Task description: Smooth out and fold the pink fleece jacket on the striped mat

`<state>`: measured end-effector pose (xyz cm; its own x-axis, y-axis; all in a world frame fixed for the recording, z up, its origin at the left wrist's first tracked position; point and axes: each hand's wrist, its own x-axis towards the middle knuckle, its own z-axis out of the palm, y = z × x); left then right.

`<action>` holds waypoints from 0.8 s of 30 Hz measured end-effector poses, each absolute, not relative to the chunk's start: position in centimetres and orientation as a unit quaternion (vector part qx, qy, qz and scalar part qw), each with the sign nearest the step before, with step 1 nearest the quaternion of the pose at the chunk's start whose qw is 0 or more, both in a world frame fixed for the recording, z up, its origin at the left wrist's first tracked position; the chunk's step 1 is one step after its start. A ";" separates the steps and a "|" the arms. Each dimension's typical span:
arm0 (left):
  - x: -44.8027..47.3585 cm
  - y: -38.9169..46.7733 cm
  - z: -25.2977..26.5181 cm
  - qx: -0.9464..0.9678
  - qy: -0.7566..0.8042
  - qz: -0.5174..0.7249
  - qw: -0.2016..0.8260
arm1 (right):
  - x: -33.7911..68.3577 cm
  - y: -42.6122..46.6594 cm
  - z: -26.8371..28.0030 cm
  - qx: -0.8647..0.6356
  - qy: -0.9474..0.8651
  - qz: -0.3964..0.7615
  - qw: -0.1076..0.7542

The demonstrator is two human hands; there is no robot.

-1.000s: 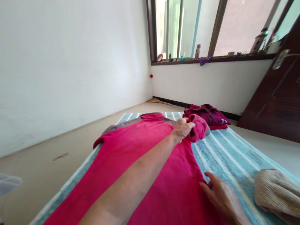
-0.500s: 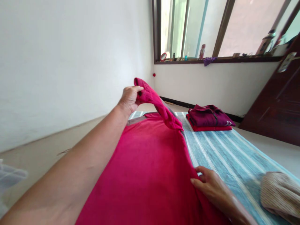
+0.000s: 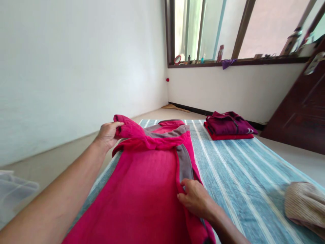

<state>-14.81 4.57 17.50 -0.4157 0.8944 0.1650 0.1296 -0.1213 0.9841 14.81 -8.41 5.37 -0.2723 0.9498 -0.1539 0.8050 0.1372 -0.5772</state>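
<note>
A dark pink jacket (image 3: pixel 142 189) with grey panels lies spread on a bed with a blue striped sheet, its collar at the far end. My left hand (image 3: pixel 108 135) is closed on the end of one sleeve, which runs across the upper part of the jacket. On the jacket's right side, my right hand (image 3: pixel 194 198) pinches the edge, which is folded inward so that a grey side strip shows. The jacket's lower end runs out of view at the bottom.
Folded maroon and red clothes (image 3: pixel 230 125) are stacked at the bed's far right. A beige knitted item (image 3: pixel 304 206) lies at the right on the striped sheet (image 3: pixel 228 169). Small items stand on the window sill (image 3: pixel 241 63); a brown door (image 3: pixel 299 112) is at right.
My left hand has brought the sleeve left and down across the jacket. My right hand has moved left, folding the jacket's right edge inward and exposing the grey strip.
</note>
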 end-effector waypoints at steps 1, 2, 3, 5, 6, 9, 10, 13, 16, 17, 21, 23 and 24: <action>-14.8 4.3 17.3 0.422 0.579 0.618 0.324 | 14.7 -8.4 5.2 -0.591 -0.746 0.281 0.122; -14.8 4.2 17.4 0.405 0.572 0.630 0.335 | 14.5 -8.5 5.1 -0.592 -0.748 0.275 0.119; -14.9 4.1 17.5 0.392 0.564 0.641 0.343 | 14.4 -8.5 5.0 -0.593 -0.749 0.271 0.116; -15.0 4.2 18.2 0.379 0.549 0.658 0.350 | 14.2 -8.5 5.0 -0.596 -0.748 0.270 0.111; -15.1 4.3 18.5 0.376 0.542 0.665 0.351 | 14.1 -8.6 5.1 -0.596 -0.747 0.273 0.108; -15.4 4.6 19.2 0.373 0.529 0.679 0.346 | 13.6 -9.0 5.3 -0.591 -0.744 0.288 0.116; -15.5 4.7 19.1 0.371 0.529 0.681 0.344 | 13.4 -9.2 5.3 -0.590 -0.743 0.290 0.124; -15.7 4.9 18.0 0.358 0.552 0.673 0.339 | 12.9 -9.8 5.0 -0.586 -0.747 0.282 0.135; -15.9 4.8 16.0 0.336 0.595 0.649 0.335 | 12.8 -10.2 4.8 -0.571 -0.763 0.273 0.131; -16.0 4.7 15.4 0.331 0.608 0.639 0.335 | 12.8 -10.3 4.8 -0.567 -0.767 0.271 0.128; -16.1 4.0 13.3 0.323 0.643 0.610 0.332 | 13.0 -10.8 4.9 -0.556 -0.783 0.255 0.114; -16.1 3.7 12.5 0.335 0.651 0.599 0.324 | 13.1 -11.4 5.0 -0.542 -0.795 0.241 0.123; -16.0 3.5 12.2 0.346 0.655 0.593 0.316 | 13.3 -11.8 5.1 -0.531 -0.801 0.238 0.138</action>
<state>-15.97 3.55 12.16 -0.5609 0.8279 -0.0032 0.0781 0.0567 0.9953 13.25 -11.75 5.10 -0.3982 0.9167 -0.0319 0.7852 0.3227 -0.5285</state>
